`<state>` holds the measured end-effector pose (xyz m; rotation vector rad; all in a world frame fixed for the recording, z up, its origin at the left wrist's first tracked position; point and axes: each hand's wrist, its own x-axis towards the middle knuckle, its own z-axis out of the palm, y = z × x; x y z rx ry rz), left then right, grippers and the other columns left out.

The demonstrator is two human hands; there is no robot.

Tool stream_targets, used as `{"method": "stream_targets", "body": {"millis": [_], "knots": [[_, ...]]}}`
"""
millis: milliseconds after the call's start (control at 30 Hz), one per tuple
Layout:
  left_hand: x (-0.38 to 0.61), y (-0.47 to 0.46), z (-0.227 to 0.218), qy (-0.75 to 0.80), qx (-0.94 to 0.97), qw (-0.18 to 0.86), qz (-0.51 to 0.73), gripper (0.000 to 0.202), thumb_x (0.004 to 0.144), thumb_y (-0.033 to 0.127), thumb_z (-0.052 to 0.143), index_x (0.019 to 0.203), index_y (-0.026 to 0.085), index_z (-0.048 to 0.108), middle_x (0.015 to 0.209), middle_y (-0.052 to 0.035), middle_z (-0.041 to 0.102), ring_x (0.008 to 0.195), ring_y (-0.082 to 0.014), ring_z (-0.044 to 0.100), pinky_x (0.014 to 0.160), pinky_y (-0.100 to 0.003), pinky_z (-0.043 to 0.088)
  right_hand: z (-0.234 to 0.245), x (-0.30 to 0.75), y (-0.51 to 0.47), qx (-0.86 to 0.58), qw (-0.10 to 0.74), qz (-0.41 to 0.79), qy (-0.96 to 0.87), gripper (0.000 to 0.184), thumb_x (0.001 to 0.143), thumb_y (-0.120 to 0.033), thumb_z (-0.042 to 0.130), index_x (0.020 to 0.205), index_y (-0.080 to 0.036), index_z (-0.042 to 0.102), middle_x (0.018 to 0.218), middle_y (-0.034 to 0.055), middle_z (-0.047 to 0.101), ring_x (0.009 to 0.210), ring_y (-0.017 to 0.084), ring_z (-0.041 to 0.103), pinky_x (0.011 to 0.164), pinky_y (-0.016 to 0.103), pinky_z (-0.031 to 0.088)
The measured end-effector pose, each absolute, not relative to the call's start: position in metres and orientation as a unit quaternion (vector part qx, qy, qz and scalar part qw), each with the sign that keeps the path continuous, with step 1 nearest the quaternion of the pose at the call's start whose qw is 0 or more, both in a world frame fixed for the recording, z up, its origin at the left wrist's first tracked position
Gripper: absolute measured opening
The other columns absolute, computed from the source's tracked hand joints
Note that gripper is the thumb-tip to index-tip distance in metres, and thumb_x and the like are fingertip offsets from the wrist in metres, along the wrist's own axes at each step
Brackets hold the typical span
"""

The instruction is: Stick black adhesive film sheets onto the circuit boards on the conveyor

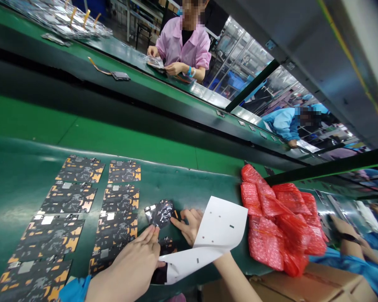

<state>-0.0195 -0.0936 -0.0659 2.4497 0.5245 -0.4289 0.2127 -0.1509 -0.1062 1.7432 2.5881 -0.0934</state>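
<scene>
Left hand (130,262) set nearest, fingertips laid on near edge of circuit board (160,214); thumb by white sheet (222,224), whether pinched cannot be told. Right hand (190,224) loosely spread, index touched to board's right end, nothing seen gripped. Board placed between hands, long axis left-right, right end angled slightly away. Green table (192,184) lined with board rows (69,197) at left; red bubble-wrap bags (280,226) piled right; pink-clad co-worker (185,46) seen beyond.

L hand (135,260) & R hand (191,224) bare, w/ bright blue wrinkled cuff (75,289) nr L wrist.
</scene>
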Motion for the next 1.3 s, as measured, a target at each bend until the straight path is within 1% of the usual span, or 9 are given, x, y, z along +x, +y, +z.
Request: {"method": "stream_targets", "body": {"millis": [133,300,533,733,967,1033,1133,1200,1300], "knots": [[-0.019,-0.094,-0.065,0.195,0.919,0.307,-0.150,0.050,0.088,0.001,0.032,0.135,-0.009,0.048,0.142,-0.0335,0.031,0.136,-0.0389,0.034,0.110,-0.055,0.039,-0.103,0.213,-0.150,0.554,0.020,-0.011,0.832,0.038,0.093,-0.010,0.051,0.122,-0.030,0.068,0.092,0.0066,0.060,0.081,0.020,0.052,0.068,0.034,0.035],[-0.019,-0.092,-0.062,0.203,0.916,0.304,-0.167,0.053,0.087,-0.002,0.030,0.137,-0.009,0.046,0.143,-0.0321,0.031,0.138,-0.0383,0.032,0.110,-0.055,0.039,-0.103,0.206,-0.144,0.552,0.030,-0.009,0.833,0.044,0.090,-0.012,0.055,0.129,-0.031,0.063,0.101,0.0085,0.061,0.083,0.022,0.052,0.072,0.036,0.037],[-0.019,-0.093,-0.063,0.197,0.928,0.260,-0.179,0.054,0.086,-0.001,0.031,0.137,-0.003,0.049,0.144,-0.0287,0.034,0.138,-0.0324,0.033,0.111,-0.047,0.040,-0.102,0.206,-0.144,0.552,0.042,-0.034,0.832,0.045,0.086,-0.014,0.060,0.128,-0.030,0.063,0.098,0.0073,0.059,0.082,0.021,0.051,0.070,0.034,0.037],[-0.019,-0.094,-0.066,0.193,0.927,0.278,-0.160,0.048,0.090,0.004,0.033,0.135,-0.008,0.048,0.141,-0.0330,0.033,0.137,-0.0354,0.034,0.112,-0.051,0.037,-0.105,0.209,-0.149,0.557,0.030,-0.051,0.829,0.041,0.088,-0.017,0.060,0.126,-0.030,0.065,0.094,0.0064,0.057,0.080,0.021,0.050,0.069,0.034,0.036],[-0.021,-0.092,-0.067,0.200,0.920,0.297,-0.159,0.047,0.093,0.006,0.035,0.137,-0.007,0.047,0.143,-0.0321,0.034,0.139,-0.0342,0.032,0.115,-0.049,0.035,-0.106,0.211,-0.155,0.572,-0.005,-0.069,0.817,0.038,0.087,-0.015,0.058,0.122,-0.027,0.067,0.093,0.0061,0.056,0.081,0.021,0.049,0.071,0.034,0.036],[-0.025,-0.091,-0.069,0.183,0.930,0.292,-0.126,0.043,0.093,0.009,0.038,0.132,-0.003,0.053,0.143,-0.0300,0.037,0.138,-0.0333,0.033,0.114,-0.047,0.037,-0.106,0.211,-0.158,0.585,-0.021,-0.069,0.808,0.039,0.087,-0.014,0.056,0.123,-0.025,0.067,0.096,0.0072,0.056,0.083,0.022,0.049,0.073,0.035,0.037],[-0.034,-0.091,-0.071,0.132,0.950,0.277,-0.051,0.036,0.088,0.003,0.041,0.114,0.004,0.066,0.145,-0.0251,0.037,0.137,-0.0333,0.034,0.111,-0.048,0.040,-0.112,0.210,-0.163,0.599,-0.042,-0.070,0.796,0.045,0.086,-0.013,0.053,0.129,-0.024,0.064,0.098,0.0095,0.057,0.083,0.024,0.049,0.072,0.037,0.039],[-0.042,-0.091,-0.074,0.116,0.960,0.254,0.008,0.036,0.085,0.000,0.040,0.106,0.008,0.069,0.146,-0.0208,0.036,0.137,-0.0322,0.035,0.111,-0.048,0.039,-0.118,0.209,-0.166,0.600,-0.054,-0.078,0.795,0.048,0.085,-0.014,0.053,0.131,-0.027,0.063,0.095,0.0091,0.059,0.081,0.024,0.050,0.071,0.037,0.040],[-0.059,-0.090,-0.081,0.145,0.949,0.249,0.127,0.042,0.086,0.003,0.039,0.113,0.014,0.069,0.144,-0.0109,0.045,0.131,-0.0250,0.047,0.109,-0.038,0.041,-0.125,0.207,-0.167,0.612,-0.077,-0.092,0.782,0.042,0.084,-0.021,0.059,0.125,-0.031,0.067,0.094,0.0072,0.062,0.083,0.024,0.052,0.074,0.038,0.045]]}}
